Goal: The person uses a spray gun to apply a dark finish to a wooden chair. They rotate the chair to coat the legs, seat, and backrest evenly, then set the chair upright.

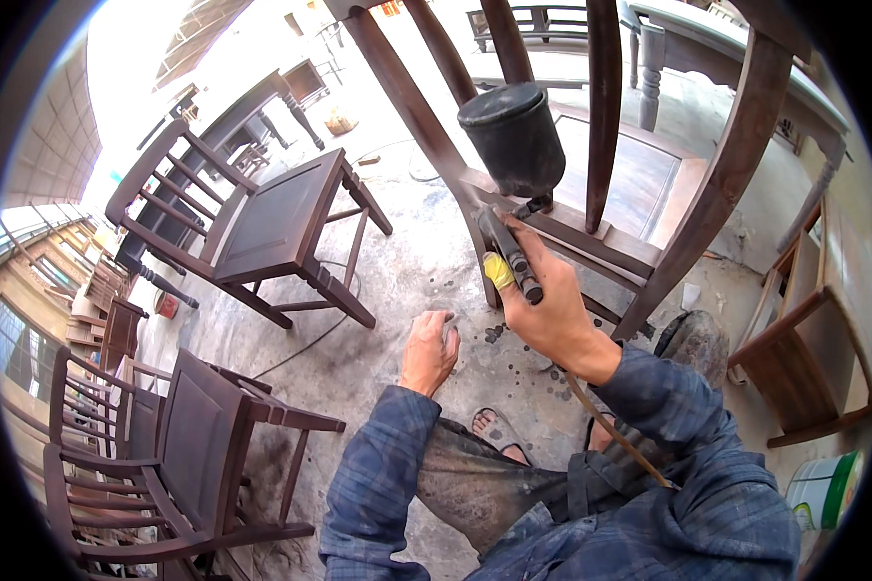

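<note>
On a stained concrete floor (397, 281) among dark wooden chairs: right hand (547, 310) clenched round a spray gun (511, 184) aimed at a chair frame (639, 257); left hand (428, 351) pressing a small pad, unclear. Risks: overspray drifting onto the neighbouring chair (262, 228), hose (615, 436) snagging.

1 view only: head-worn fisheye, left of 2 side-by-side cameras. Looks steeply down and forward over person's own forearms, which enter from lower edge. Close range: right hand (552, 310) and spray gun (512, 165) near frame centre, left hand (428, 351) just below. Concrete floor (397, 281) fills middle; chairs bend toward dark circular rim. Upright, not mirrored.
</note>
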{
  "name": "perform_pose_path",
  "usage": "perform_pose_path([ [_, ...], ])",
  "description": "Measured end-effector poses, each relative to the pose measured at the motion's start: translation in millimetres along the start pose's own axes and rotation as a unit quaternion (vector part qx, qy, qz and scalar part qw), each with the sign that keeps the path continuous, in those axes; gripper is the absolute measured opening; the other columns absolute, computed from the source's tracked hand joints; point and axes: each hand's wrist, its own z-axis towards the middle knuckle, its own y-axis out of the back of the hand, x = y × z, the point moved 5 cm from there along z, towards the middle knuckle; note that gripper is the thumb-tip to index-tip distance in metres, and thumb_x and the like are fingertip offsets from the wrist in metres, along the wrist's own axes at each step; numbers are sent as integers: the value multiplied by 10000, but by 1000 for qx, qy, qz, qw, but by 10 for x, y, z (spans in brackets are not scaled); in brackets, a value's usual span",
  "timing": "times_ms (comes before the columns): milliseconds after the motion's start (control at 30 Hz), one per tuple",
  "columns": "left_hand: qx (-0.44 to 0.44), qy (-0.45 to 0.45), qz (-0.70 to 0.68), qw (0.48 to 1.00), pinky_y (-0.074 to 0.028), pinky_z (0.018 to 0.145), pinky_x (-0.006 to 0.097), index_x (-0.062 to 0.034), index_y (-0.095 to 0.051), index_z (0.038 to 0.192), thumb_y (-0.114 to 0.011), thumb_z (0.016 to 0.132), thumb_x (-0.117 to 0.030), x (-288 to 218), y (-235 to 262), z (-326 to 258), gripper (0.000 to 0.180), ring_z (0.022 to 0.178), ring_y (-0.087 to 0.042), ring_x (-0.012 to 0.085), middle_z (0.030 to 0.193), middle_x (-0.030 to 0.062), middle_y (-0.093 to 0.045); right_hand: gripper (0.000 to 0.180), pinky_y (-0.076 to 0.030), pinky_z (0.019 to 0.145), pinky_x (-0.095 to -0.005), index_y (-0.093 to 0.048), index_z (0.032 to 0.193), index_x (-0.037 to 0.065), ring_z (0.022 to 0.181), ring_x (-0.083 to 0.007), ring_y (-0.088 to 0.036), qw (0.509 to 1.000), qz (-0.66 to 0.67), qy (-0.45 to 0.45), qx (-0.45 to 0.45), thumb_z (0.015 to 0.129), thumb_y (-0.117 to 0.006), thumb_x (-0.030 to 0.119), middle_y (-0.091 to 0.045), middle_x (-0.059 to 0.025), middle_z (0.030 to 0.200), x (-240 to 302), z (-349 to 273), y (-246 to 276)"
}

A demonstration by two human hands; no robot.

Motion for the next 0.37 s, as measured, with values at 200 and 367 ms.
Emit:
perform_pose_path([
  [200, -1, 1, 4, 1000, -501, 919, 435, -15, -642, 1117, -655, 860, -92, 49, -17, -20, 269, 1050, -609, 383, 1076, 187, -649, 522, -508, 884, -313, -502, 1411, -15, 952, -265, -683, 999, -12, -40, 34, 918, -668, 27, -670, -242, 1096, -53, -58, -54],
  [367, 27, 23, 11, 999, -499, 941, 430, -19, -643, 1125, -666, 862, -116, 106, -38, -28, 282, 1078, -611, 380, 1093, 190, -652, 560, -502, 900, -306, -479, 1458, 24, 952, -264, -672, 999, 38, 4, 34, 933, -673, 58, -678, -216, 1144, 301, 198, 41],
])
